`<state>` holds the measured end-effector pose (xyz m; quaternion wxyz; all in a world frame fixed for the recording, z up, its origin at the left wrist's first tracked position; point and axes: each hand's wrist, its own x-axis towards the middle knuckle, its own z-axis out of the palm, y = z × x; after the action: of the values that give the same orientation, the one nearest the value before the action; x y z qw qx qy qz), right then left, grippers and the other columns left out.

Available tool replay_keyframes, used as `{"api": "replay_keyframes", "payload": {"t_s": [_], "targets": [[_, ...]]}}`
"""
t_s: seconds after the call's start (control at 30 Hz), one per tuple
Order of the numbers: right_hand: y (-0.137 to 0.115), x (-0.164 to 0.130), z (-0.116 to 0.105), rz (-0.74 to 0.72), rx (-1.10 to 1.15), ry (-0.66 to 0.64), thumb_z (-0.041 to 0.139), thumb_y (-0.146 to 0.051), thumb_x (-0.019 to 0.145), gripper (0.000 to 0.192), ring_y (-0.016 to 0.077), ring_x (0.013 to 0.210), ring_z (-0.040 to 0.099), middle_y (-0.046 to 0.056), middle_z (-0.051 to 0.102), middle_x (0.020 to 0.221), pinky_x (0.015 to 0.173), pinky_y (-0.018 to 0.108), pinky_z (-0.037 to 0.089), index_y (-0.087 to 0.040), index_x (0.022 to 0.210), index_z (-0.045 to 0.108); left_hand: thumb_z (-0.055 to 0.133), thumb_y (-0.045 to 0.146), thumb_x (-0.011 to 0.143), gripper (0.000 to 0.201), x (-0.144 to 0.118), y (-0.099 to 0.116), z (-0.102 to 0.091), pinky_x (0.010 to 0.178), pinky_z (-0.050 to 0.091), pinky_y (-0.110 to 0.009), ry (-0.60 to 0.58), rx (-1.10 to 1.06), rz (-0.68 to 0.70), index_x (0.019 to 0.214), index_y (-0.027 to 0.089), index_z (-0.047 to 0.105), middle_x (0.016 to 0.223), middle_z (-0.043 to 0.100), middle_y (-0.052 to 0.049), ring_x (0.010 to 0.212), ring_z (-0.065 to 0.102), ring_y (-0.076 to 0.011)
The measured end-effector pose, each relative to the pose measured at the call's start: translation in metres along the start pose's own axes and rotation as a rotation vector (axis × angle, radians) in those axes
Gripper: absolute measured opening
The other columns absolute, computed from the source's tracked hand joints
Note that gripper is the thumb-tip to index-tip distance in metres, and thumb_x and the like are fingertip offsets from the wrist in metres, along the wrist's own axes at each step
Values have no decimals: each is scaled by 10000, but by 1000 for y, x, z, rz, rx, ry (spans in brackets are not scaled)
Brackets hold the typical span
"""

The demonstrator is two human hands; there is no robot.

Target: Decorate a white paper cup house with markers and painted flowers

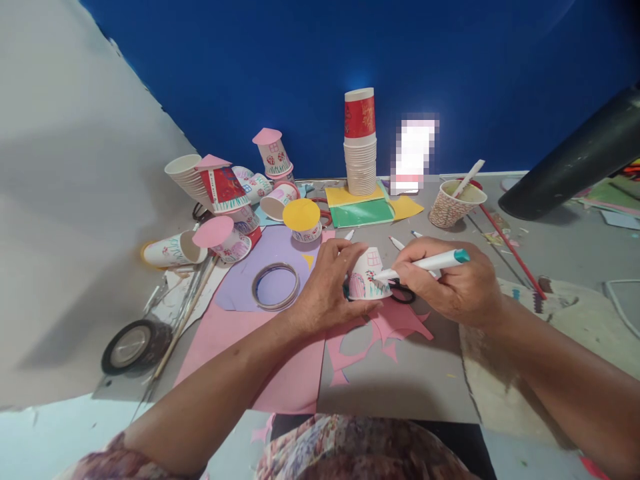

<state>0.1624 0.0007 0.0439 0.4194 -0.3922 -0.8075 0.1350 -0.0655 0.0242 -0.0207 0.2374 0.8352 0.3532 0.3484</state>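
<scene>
My left hand (327, 287) is closed around a white paper cup (371, 267), which stands upside down, its wide rim at the bottom. Drawn on the cup are a pink window, a pink door, small red flowers and green grass strokes. In my right hand (457, 283) is a white marker pen (430, 261) with a teal end, and its tip meets the cup's side near the flowers. Behind the cup, partly hidden, lie dark scissor handles (403, 291). Pink paper scraps (370, 337) are spread just in front of it.
Decorated paper cups with pink paper roofs (215, 233) crowd the left. A tall cup stack (360, 150) stands at the back wall. Tape rolls (275, 285) lie left, on purple and pink paper (240, 347). At right are a patterned cup (457, 203) and a black pipe (565, 160).
</scene>
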Motion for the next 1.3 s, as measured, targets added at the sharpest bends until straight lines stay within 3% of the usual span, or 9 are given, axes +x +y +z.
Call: {"api": "replay_keyframes", "payload": {"t_s": [0.43,0.7,0.97,1.3], "targets": [[2,0,-1,45,-13,16,611,-174,936,192,136,521,605,-17,701,641,515,273,460,-239,763,667,972,442,708,882,1,1,0,1112,532,-565,-5,-2,-14,1449,289,519,1361,485,-119,1293,520,-339],[0,2,-2,50,-11,-27,600,-188,929,184,120,459,524,-31,687,617,485,276,429,-243,763,660,959,425,719,873,1,1,-1,1110,527,-592,-19,-15,-29,1462,313,514,1374,484,-119,1300,516,-347],[-1,0,0,27,-3,1,611,-193,943,185,144,539,628,-9,726,675,515,277,461,-236,777,680,954,436,725,880,1,0,0,1095,528,-560,-7,-11,11,1472,280,517,1363,492,-129,1278,512,-343],[1,1,3,19,21,-25,617,-198,946,175,121,512,590,-28,726,661,521,259,453,-235,793,694,923,379,754,838,1,0,1,1084,523,-550,-8,14,5,1470,291,495,1350,497,-123,1272,521,-339]]}}
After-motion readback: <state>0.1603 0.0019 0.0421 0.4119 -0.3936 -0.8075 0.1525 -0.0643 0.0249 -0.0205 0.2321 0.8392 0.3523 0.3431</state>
